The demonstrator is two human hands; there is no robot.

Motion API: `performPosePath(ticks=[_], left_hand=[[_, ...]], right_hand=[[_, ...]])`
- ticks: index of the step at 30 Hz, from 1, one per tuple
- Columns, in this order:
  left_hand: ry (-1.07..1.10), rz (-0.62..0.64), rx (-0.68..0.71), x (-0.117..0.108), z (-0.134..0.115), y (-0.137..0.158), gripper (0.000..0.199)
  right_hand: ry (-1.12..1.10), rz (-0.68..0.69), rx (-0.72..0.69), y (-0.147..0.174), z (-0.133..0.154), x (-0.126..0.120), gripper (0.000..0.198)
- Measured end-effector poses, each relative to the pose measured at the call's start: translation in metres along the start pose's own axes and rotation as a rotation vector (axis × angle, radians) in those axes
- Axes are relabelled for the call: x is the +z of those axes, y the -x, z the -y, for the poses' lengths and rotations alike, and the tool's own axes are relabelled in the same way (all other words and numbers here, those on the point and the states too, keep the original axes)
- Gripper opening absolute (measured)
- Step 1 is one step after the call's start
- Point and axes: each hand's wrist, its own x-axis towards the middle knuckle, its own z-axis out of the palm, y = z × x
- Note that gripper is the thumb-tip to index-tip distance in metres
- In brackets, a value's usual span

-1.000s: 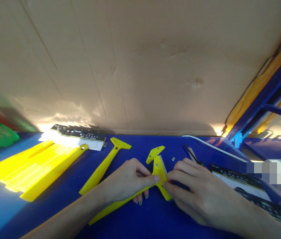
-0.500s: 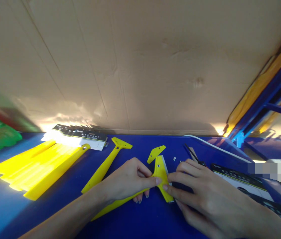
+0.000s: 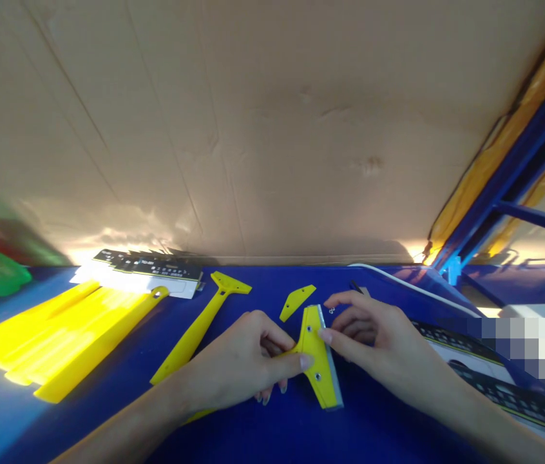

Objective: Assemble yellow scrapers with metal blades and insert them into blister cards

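Observation:
My left hand [image 3: 248, 361] is closed round the neck of a yellow scraper [image 3: 317, 351], its thumb pressed on the head. Two small metal-rimmed holes show on that head, and a metal blade [image 3: 334, 367] runs along its right edge. My right hand [image 3: 383, 338] has thumb and index finger apart; the thumb tip is at the blade side of the head. Its index fingertip is at some tiny metal pieces [image 3: 332, 310], probably nuts. A yellow cover plate [image 3: 297, 303] with two holes lies just beyond the head. Left of it is another yellow scraper handle [image 3: 200, 328].
Several yellow scrapers [image 3: 93, 335] with black-and-white cards [image 3: 156, 264] are stacked at the left. More black-and-white cards [image 3: 470, 361] lie at the right, under my forearm. A white cable [image 3: 408, 280] runs along the back; a cardboard wall [image 3: 253, 129] rises behind the blue table [image 3: 263, 444].
My right hand has drawn back from the scraper head and reached out to the tiny metal pieces. The lower hole on the head is now uncovered. My left hand keeps its hold; the view has shifted slightly.

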Motion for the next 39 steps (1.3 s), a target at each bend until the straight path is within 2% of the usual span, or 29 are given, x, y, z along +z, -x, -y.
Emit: performPosePath(ticks=[3, 7, 12, 16, 19, 20, 21, 22, 23, 25, 26, 29, 34, 39], left_hand=[[-0.033, 0.005, 0.038, 0.001, -0.003, 0.002, 0.041], [-0.109, -0.040, 0.066, 0.006, 0.001, 0.001, 0.045], [-0.202, -0.042, 0.156, 0.012, 0.008, -0.002, 0.046], [-0.297, -0.091, 0.211, 0.015, 0.011, -0.003, 0.046], [-0.322, -0.173, 0.219, 0.014, 0.013, -0.004, 0.031], [-0.321, -0.203, 0.220, 0.013, 0.016, -0.004, 0.040], [-0.332, -0.235, 0.237, 0.012, 0.018, -0.004, 0.057], [-0.368, -0.261, 0.279, 0.011, 0.021, -0.004, 0.069], [-0.436, -0.285, 0.346, 0.010, 0.025, -0.004, 0.069], [-0.651, -0.308, 0.554, 0.006, 0.031, -0.003, 0.042], [-0.765, -0.311, 0.659, 0.004, 0.033, -0.002, 0.037], [-0.986, -0.303, 0.882, -0.002, 0.034, 0.002, 0.052], [-1.024, -0.232, 0.985, -0.004, 0.023, 0.003, 0.062], [-0.997, -0.198, 1.005, -0.002, 0.022, -0.001, 0.074]], right_hand=[[-0.194, 0.167, 0.169, -0.001, 0.003, -0.003, 0.036], [-0.245, 0.250, 0.232, 0.001, 0.008, -0.007, 0.036], [-0.198, 0.191, 0.208, 0.004, 0.003, -0.004, 0.033], [-0.204, 0.166, 0.187, 0.004, -0.004, 0.001, 0.037], [-0.200, 0.148, 0.173, 0.002, -0.007, 0.002, 0.038], [-0.198, 0.141, 0.170, 0.002, -0.007, 0.002, 0.038], [-0.200, 0.135, 0.168, 0.001, -0.008, 0.001, 0.038], [-0.209, 0.128, 0.167, 0.000, -0.008, 0.000, 0.038], [-0.224, 0.117, 0.168, 0.000, -0.008, -0.001, 0.038], [-0.265, 0.105, 0.175, -0.001, -0.009, -0.003, 0.038], [-0.286, 0.103, 0.179, -0.001, -0.008, -0.004, 0.038], [-0.327, 0.110, 0.190, -0.001, -0.008, -0.006, 0.035], [-0.334, 0.118, 0.191, 0.000, -0.005, -0.008, 0.034], [-0.332, 0.126, 0.201, 0.001, -0.003, -0.008, 0.036]])
